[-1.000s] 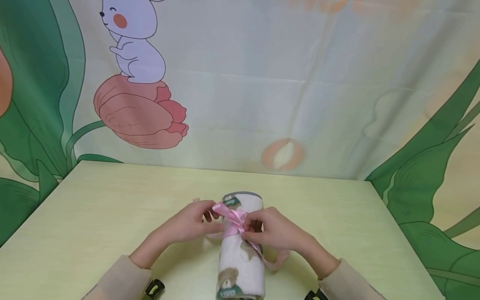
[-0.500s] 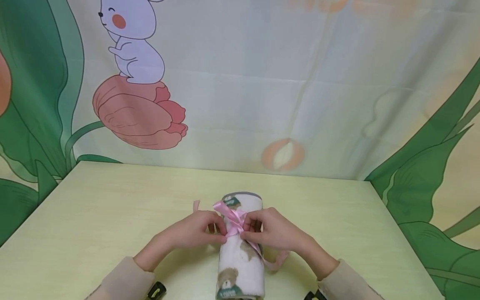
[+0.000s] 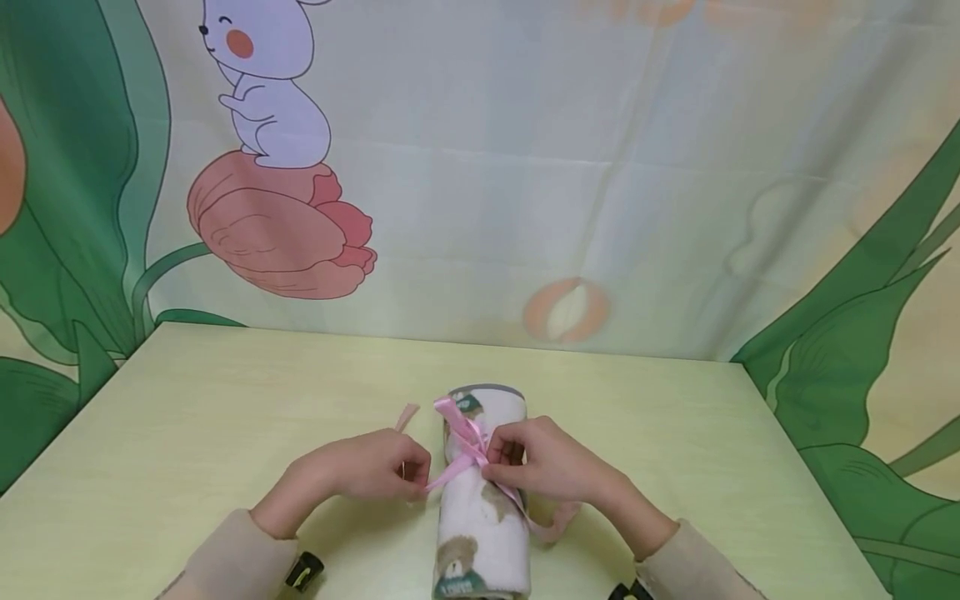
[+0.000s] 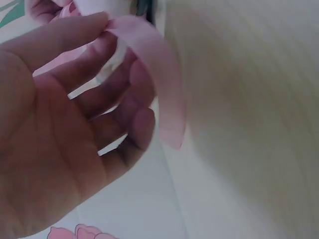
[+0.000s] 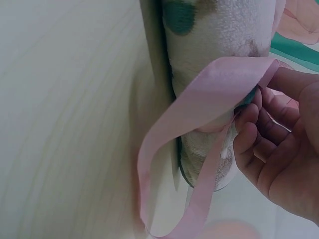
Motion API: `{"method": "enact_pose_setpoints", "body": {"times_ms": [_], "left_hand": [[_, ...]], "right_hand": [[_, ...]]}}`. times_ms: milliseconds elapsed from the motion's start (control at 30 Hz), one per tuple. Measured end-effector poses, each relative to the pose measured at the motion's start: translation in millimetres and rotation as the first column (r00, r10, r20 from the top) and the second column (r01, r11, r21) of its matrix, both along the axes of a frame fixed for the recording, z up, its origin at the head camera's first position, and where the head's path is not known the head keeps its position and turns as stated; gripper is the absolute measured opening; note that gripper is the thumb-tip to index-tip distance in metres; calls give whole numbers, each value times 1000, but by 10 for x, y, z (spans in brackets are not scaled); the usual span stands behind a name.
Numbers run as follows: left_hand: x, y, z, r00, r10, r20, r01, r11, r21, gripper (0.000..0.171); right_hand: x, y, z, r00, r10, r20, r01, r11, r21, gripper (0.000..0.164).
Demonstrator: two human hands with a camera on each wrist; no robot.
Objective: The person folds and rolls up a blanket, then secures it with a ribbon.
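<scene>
A rolled white towel [image 3: 487, 533] with brown bears and green patches lies lengthwise on the table. Round its upper half runs a pink ribbon [image 3: 468, 442], crossed and knotted on top. The left hand [image 3: 378, 464], just left of the roll, pinches one ribbon tail between thumb and forefinger; in the left wrist view its loose end curves past the fingers. On the roll's right side the right hand [image 3: 558, 458] pinches the ribbon close to the knot. A ribbon loop [image 5: 199, 99] hangs from those fingertips down to the table in the right wrist view.
The pale yellow table [image 3: 225, 400] reaches back to a printed cloth backdrop [image 3: 465, 167] with a rabbit, a tulip and green leaves. Black wrist straps [image 3: 305, 572] show below the sleeves.
My left hand moved in to the knot, took hold of the ribbon there, then drew a tail out to the left. The right hand has stayed at the knot.
</scene>
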State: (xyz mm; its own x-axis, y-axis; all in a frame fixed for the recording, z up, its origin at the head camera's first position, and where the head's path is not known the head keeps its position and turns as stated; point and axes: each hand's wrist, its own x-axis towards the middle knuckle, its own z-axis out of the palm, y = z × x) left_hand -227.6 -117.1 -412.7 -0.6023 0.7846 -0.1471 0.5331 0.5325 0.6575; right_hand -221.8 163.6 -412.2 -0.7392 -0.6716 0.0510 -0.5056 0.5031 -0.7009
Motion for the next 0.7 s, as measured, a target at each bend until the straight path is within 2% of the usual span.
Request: {"method": "enact_pose_setpoints", "body": {"times_ms": [200, 300, 367, 433, 500, 567, 633, 700], "left_hand": [[70, -74, 75, 999, 34, 27, -30, 988, -154, 20], [83, -87, 97, 996, 88, 20, -82, 978, -194, 14], [72, -81, 107, 991, 135, 9, -131, 973, -192, 12], [39, -58, 106, 982, 190, -7, -189, 972, -140, 19], [-9, -15, 92, 965, 260, -33, -261, 965, -40, 29], [-58, 52, 74, 942, 329, -61, -323, 942, 88, 35], [-105, 140, 59, 920, 386, -74, -365, 909, 203, 37], [-140, 236, 58, 905, 420, -71, -387, 880, 275, 38]], "right_hand": [[1, 4, -7, 1000, 7, -9, -7, 1000, 1, 15], [0, 3, -8, 1000, 8, -16, -8, 1000, 2, 15], [0, 0, -9, 1000, 9, -17, -9, 1000, 2, 15], [-2, -1, -9, 1000, 11, -16, -11, 1000, 1, 15], [-4, 0, -11, 1000, 13, -15, -13, 1000, 2, 15], [-7, 2, -15, 1000, 17, -14, -17, 1000, 3, 14], [-11, 5, -18, 1000, 22, -14, -22, 1000, 2, 14], [-14, 7, -22, 999, 28, -15, -28, 1000, 0, 14]]}}
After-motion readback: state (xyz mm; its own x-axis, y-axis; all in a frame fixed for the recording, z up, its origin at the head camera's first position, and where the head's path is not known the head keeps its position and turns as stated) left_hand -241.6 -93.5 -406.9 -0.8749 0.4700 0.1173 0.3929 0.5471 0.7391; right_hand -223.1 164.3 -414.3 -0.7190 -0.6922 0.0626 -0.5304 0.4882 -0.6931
